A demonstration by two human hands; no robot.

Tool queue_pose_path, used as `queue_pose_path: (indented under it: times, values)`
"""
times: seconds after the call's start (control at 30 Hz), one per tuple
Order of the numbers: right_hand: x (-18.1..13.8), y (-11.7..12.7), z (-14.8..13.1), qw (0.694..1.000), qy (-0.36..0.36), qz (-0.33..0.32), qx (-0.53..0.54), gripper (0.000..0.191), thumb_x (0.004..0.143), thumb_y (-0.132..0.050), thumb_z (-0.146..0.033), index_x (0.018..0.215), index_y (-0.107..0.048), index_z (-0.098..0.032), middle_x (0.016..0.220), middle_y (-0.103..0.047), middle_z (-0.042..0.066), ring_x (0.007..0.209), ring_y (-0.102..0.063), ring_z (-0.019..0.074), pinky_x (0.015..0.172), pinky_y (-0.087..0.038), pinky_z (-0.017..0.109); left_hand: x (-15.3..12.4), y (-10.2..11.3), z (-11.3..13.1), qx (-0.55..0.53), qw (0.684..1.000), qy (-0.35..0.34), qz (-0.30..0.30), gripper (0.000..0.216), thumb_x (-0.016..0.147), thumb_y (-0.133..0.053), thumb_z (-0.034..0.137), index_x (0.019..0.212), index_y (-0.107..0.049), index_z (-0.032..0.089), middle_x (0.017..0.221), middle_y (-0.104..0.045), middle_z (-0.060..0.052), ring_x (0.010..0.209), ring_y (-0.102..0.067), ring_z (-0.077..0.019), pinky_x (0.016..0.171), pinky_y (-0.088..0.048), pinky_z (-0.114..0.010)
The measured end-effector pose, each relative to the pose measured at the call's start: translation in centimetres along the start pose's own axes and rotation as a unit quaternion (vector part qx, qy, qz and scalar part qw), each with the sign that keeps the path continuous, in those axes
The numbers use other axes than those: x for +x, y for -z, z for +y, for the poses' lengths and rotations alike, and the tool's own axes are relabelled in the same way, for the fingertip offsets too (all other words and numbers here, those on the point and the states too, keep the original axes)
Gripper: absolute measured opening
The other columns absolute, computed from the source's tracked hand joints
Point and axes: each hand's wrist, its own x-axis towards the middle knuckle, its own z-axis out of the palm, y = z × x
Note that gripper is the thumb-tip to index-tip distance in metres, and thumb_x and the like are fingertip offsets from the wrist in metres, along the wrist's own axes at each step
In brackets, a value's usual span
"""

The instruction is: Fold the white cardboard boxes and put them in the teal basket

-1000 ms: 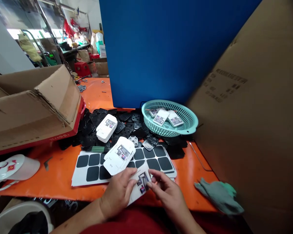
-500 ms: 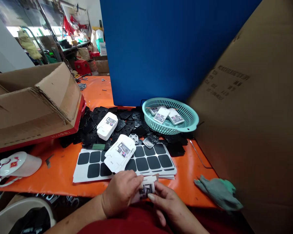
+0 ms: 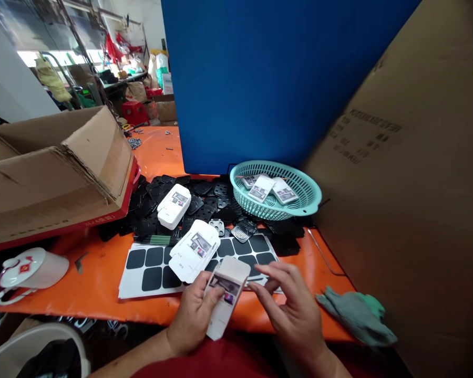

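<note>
My left hand (image 3: 192,315) grips a small white printed carton (image 3: 224,294) near the table's front edge, its top end folded open. My right hand (image 3: 295,310) hovers just right of the carton with fingers spread, fingertips close to its top flap and holding nothing. Right behind the carton lie white sheets of black adhesive pads (image 3: 150,265) with a stack of flat white cartons (image 3: 195,249) on them. Further back a second stack of white cartons (image 3: 174,206) rests on a heap of black plastic parts (image 3: 208,202).
A teal basket (image 3: 299,207) with finished small boxes stands at the back right. An open cardboard box (image 3: 51,168) fills the left. A white cup (image 3: 29,268) lies at the left edge, a grey-green glove (image 3: 357,315) at the right. Blue panel and cardboard wall enclose the back and right.
The carton has been raised and turned upright in my left hand, its top opened out. My right hand has let go of it and spread its fingers.
</note>
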Motion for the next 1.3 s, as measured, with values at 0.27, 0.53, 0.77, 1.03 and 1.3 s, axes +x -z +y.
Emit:
queue_pose_path:
  times: [0.27,0.53,0.77,1.03,1.3]
  values:
    - [0.4,-2.8,1.9,0.988,-0.064,-0.012,0.142,0.021,0.085,-0.068,-0.029,0.106,-0.069,-0.023,0.089,-0.068,0.004,0.077,-0.066,0.0181,0.071,-0.058,0.03,1.9,1.9,0.9,0.033,0.999,-0.028,-0.012,0.028,0.094,-0.05,0.042,0.106,-0.058,0.017,0.089,-0.067,-0.005,0.078,-0.061,-0.0167,0.073,-0.046,-0.026]
    - [3.2,-1.3,0.9,0.989,0.046,-0.058,0.131,0.015,0.089,-0.062,-0.022,0.102,-0.07,-0.025,0.086,-0.062,0.003,0.077,-0.061,0.0167,0.066,-0.05,0.027,1.7,1.8,1.4,0.123,0.974,-0.188,-0.029,0.058,0.097,-0.046,0.029,0.147,-0.019,0.022,0.139,-0.051,-0.015,0.122,-0.054,-0.0248,0.101,-0.042,-0.036]
    - [-3.5,-1.7,2.2,0.976,-0.081,-0.148,0.137,0.023,0.091,-0.058,-0.033,0.076,-0.07,-0.02,0.071,-0.057,0.002,0.067,-0.055,0.0159,0.061,-0.044,0.026,-1.3,0.6,-2.5,-0.009,0.997,-0.057,-0.041,0.023,0.095,-0.049,0.039,0.104,-0.051,0.018,0.086,-0.059,-0.003,0.071,-0.053,-0.0128,0.065,-0.044,-0.024]
    - [-2.9,-1.8,0.8,0.924,-0.223,-0.177,0.256,0.016,0.081,-0.071,-0.034,0.095,-0.073,-0.027,0.089,-0.064,0.004,0.084,-0.062,0.0199,0.078,-0.05,0.033,-1.1,0.8,-1.5,-0.026,0.997,-0.067,0.004,0.024,0.093,-0.054,0.038,0.106,-0.054,0.018,0.081,-0.058,-0.002,0.067,-0.053,-0.0119,0.062,-0.042,-0.023]
    - [-1.5,-1.0,-0.9,0.906,-0.275,-0.206,0.247,0.015,0.077,-0.076,-0.036,0.08,-0.073,-0.021,0.078,-0.07,0.004,0.072,-0.063,0.017,0.067,-0.05,0.028,-0.9,1.6,1.4,0.017,1.0,-0.008,-0.024,0.024,0.09,-0.056,0.037,0.081,-0.057,0.016,0.068,-0.055,0.0,0.062,-0.047,-0.0112,0.058,-0.038,-0.023]
